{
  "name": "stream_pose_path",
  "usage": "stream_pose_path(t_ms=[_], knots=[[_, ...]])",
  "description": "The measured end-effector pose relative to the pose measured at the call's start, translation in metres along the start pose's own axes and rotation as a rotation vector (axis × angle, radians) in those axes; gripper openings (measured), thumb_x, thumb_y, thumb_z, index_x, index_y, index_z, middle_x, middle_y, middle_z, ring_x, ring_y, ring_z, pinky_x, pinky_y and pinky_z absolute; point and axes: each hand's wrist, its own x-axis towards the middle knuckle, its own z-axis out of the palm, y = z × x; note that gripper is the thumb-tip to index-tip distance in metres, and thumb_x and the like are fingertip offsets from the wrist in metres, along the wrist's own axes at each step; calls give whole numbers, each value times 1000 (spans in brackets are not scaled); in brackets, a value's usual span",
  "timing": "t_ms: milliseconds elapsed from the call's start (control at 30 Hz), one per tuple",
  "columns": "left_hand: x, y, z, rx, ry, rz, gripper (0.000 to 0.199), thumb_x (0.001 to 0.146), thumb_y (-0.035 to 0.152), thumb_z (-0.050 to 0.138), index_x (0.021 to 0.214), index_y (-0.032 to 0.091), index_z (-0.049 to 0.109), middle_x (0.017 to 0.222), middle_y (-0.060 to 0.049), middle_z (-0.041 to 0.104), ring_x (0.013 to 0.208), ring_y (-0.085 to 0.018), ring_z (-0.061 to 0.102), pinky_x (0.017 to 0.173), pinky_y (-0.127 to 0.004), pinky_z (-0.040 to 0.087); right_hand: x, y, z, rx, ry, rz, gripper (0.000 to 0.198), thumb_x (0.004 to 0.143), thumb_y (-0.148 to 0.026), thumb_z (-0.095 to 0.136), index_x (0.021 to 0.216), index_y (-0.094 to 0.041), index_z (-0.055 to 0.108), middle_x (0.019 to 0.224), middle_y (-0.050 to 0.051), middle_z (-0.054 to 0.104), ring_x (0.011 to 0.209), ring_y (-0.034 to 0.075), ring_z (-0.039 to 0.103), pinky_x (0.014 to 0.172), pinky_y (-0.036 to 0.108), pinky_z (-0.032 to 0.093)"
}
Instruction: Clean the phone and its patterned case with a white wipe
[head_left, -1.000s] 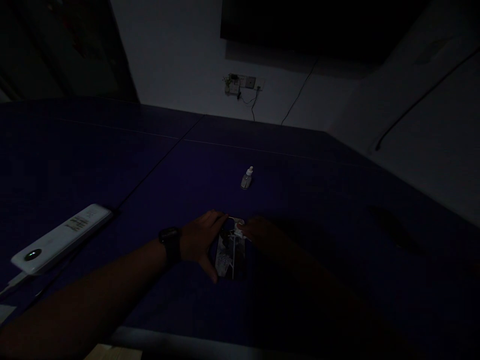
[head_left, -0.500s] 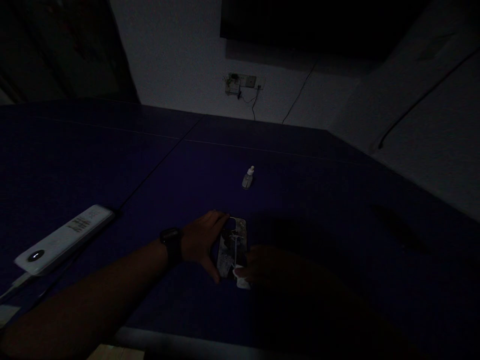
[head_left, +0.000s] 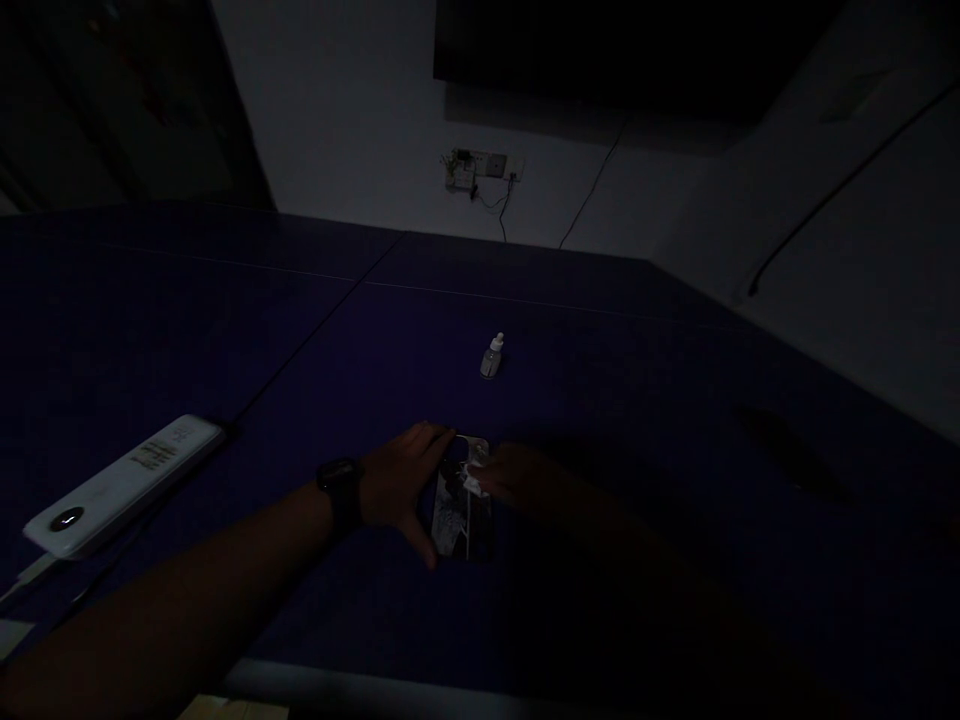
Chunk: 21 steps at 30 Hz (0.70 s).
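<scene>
A phone case (head_left: 450,525) with a dark and pale picture on it and a cutout at its top lies on the blue table. My left hand (head_left: 397,478), with a black watch at the wrist, rests along its left side. The fingertips are at the top left corner and the thumb is spread toward the bottom left one. My right hand (head_left: 517,475) pinches a white tissue (head_left: 474,482) against the upper part of the case. A small clear dropper bottle (head_left: 491,360) with a white top stands beyond the case.
A white power bank (head_left: 127,487) with a cable lies on the blue table (head_left: 360,360) at the left. A dark flat object (head_left: 787,455) lies at the right. Wall sockets (head_left: 487,165) with wires and a dark screen (head_left: 615,60) are at the back.
My right hand has moved the tissue up from the lower edge of the phone case to its upper part. My left hand stays at the case's left side.
</scene>
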Motion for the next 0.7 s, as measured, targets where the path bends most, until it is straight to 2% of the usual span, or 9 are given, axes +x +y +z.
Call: stream_pose_path(t_ms=[67,133,233,367,500,600,700], knots=[[0,-1,1,4,5,-1,148,42,95,69,154,10,23,144,-28,43,129,-48,44,108,-62,39,-13,-10,-3,78,-98,-164,28,104,-24,45,111,-18,71,95,8,75,86,20,65,78,32,46],[0,-2,2,2,-5,-1,147,42,95,69,154,10,24,144,-28,43,130,-48,44,108,-63,39,-23,-16,-2,137,-150,-211,28,104,-27,46,117,-21,70,94,6,75,83,19,65,75,31,46],[0,-2,2,4,-15,-3,149,41,95,69,154,10,24,145,-29,42,130,-49,43,109,-63,38,-26,-12,5,210,-73,-86,28,103,-27,49,120,-26,71,100,4,77,89,18,66,81,31,47],[0,-1,1,-11,-10,2,147,43,93,72,155,11,22,145,-28,41,131,-48,43,109,-62,38,-4,9,13,86,89,172,29,101,-20,52,121,-21,72,107,9,77,94,22,68,86,35,49],[0,-1,0,-26,-16,9,147,43,90,75,154,11,22,144,-27,43,129,-46,45,108,-60,40,14,17,12,6,148,265,32,100,-12,49,123,-15,70,109,13,76,98,23,69,94,39,48],[0,-1,1,-22,-3,3,147,42,90,75,155,13,21,144,-26,43,130,-47,45,108,-61,39,8,11,8,25,126,231,30,101,-16,49,121,-15,71,106,12,77,96,23,68,89,37,49],[0,-1,2,-6,2,-14,148,40,92,74,154,12,23,144,-27,43,131,-48,44,108,-63,38,-11,-1,3,142,-22,26,28,102,-24,51,118,-18,72,102,10,77,92,21,67,82,33,49]])
